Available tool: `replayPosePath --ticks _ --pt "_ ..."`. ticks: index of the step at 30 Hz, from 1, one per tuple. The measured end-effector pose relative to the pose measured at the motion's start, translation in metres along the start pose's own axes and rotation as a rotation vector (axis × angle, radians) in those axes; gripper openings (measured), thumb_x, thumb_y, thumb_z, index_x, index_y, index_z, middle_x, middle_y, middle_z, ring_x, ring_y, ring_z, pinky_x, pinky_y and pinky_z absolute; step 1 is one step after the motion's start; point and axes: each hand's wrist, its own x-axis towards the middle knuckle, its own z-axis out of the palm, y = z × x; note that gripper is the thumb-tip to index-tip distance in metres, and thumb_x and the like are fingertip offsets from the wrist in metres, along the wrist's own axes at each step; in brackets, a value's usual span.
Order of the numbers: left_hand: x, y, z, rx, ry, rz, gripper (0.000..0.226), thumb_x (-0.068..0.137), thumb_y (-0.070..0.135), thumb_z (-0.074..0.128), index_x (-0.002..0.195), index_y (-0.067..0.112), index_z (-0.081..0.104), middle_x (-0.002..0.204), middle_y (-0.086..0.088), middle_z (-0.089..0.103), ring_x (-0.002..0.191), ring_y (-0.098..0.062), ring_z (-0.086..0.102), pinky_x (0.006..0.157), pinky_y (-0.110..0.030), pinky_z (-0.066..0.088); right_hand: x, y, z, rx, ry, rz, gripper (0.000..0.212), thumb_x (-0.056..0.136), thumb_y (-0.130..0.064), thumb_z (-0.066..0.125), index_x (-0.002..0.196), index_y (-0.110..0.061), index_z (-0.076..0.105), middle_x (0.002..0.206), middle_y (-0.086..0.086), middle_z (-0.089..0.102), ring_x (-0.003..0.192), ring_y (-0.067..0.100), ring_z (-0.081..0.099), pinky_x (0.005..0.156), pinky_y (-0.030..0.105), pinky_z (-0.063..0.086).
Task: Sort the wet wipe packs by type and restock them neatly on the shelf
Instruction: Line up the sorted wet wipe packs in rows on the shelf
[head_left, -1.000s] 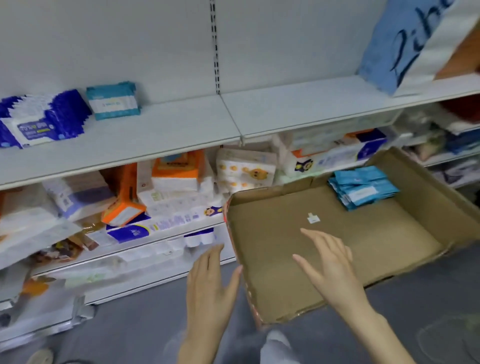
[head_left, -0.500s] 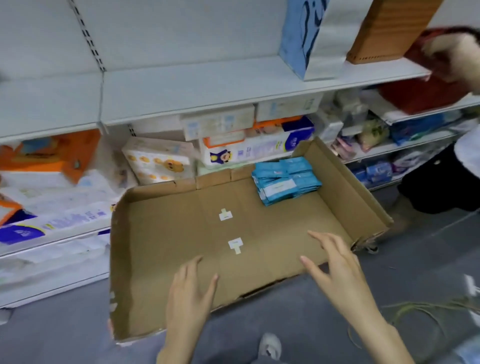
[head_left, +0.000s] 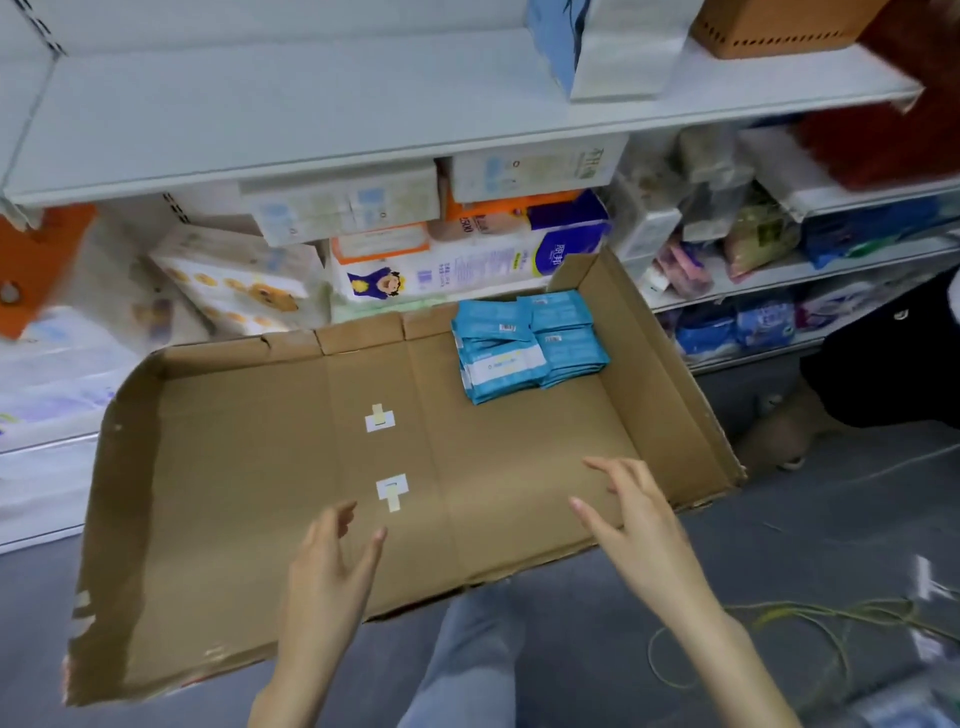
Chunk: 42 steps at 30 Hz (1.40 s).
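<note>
While the white shelf (head_left: 311, 119) runs across the top of the frame, one stack is left in the cardboard tray (head_left: 234, 493) below it.
The blue wet wipe packs (head_left: 524, 353), piled in the tray's upper right corner, are probably best gathered whole, squared between both palms and lifted level. They lie well apart from the left hand (head_left: 327, 577) and right hand (head_left: 644, 535), whose fingers (head_left: 618, 470) are spread and released, with nothing grasped.
</note>
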Motion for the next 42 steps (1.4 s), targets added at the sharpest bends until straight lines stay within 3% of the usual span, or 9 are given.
replayPosePath --ticks 5,11,15,18,21,26,35,39,42 --pt "0.060 0.026 0.043 -0.100 -0.027 -0.090 0.034 0.087 0.035 0.065 0.117 0.020 0.057 0.109 0.007 0.060 0.103 -0.013 0.058 0.083 -0.029 0.043 0.057 0.026 0.012 0.059 -0.144 0.125 0.045 0.090 -0.045 0.057 0.132 -0.032 0.044 0.124 -0.013 0.043 0.108 0.008 0.050 0.087 0.030 0.048" --pt "0.177 0.066 0.089 -0.094 -0.070 -0.069 0.038 0.089 0.033 0.064 0.121 0.015 0.057 0.115 -0.001 0.064 0.105 -0.015 0.060 0.091 -0.034 0.048 0.156 0.039 0.056 0.450 -0.176 0.479 0.034 0.085 -0.019 0.070 0.115 -0.013 0.055 0.108 0.010 0.061 0.093 0.018 0.058 0.069 0.007 0.042" --pt "0.253 0.093 0.117 -0.004 -0.116 -0.023 0.041 0.091 0.038 0.059 0.127 0.019 0.054 0.122 -0.001 0.063 0.110 -0.022 0.059 0.087 -0.030 0.044 0.217 0.039 0.090 0.948 -0.183 0.839 0.034 0.084 -0.019 0.071 0.114 -0.009 0.057 0.110 0.014 0.064 0.089 0.019 0.063 0.075 0.030 0.055" --pt "0.298 0.109 0.141 0.042 -0.177 0.089 0.045 0.090 0.036 0.061 0.130 0.016 0.052 0.127 -0.003 0.059 0.113 -0.021 0.056 0.086 -0.026 0.041 0.255 0.041 0.109 1.121 -0.113 0.998 0.034 0.080 -0.021 0.075 0.107 -0.011 0.057 0.109 0.009 0.064 0.093 0.020 0.063 0.072 0.034 0.056" --pt "0.336 0.120 0.170 0.125 -0.279 0.219 0.053 0.089 0.035 0.064 0.134 0.011 0.049 0.135 -0.008 0.053 0.123 -0.023 0.048 0.103 -0.030 0.036 0.280 0.040 0.126 1.116 -0.066 1.058 0.043 0.079 -0.030 0.076 0.111 -0.011 0.055 0.110 0.005 0.065 0.094 0.016 0.063 0.069 0.031 0.056" --pt "0.376 0.132 0.204 0.345 -0.467 0.411 0.069 0.085 0.033 0.069 0.142 0.009 0.039 0.142 -0.011 0.043 0.130 -0.028 0.039 0.108 -0.028 0.025 0.295 0.031 0.140 1.191 -0.006 1.136 0.039 0.078 -0.032 0.077 0.109 -0.020 0.058 0.104 0.000 0.068 0.090 0.015 0.065 0.077 0.033 0.057" --pt "0.383 0.147 0.207 0.671 -0.359 0.464 0.067 0.072 0.055 0.071 0.127 0.021 0.049 0.118 -0.003 0.049 0.113 -0.025 0.042 0.091 -0.035 0.028 0.298 0.029 0.135 1.184 0.075 1.125 0.036 0.080 -0.020 0.076 0.112 -0.015 0.061 0.099 0.000 0.070 0.078 0.013 0.066 0.057 0.022 0.057" --pt "0.369 0.149 0.202 0.608 -0.332 0.394 0.048 0.076 0.050 0.071 0.109 0.018 0.056 0.104 -0.005 0.057 0.100 -0.026 0.054 0.076 -0.033 0.034 0.296 0.028 0.132 1.204 0.073 1.212 0.033 0.078 -0.017 0.079 0.102 -0.007 0.060 0.085 0.003 0.066 0.062 0.009 0.058 0.050 0.017 0.054" --pt "0.347 0.142 0.188 0.410 -0.377 0.224 0.019 0.083 0.037 0.066 0.074 0.024 0.054 0.077 -0.002 0.054 0.085 -0.030 0.061 0.063 -0.036 0.039 0.293 0.028 0.128 1.180 0.065 1.212 0.023 0.077 -0.013 0.079 0.083 -0.009 0.058 0.071 0.001 0.060 0.057 0.008 0.054 0.047 0.014 0.051"
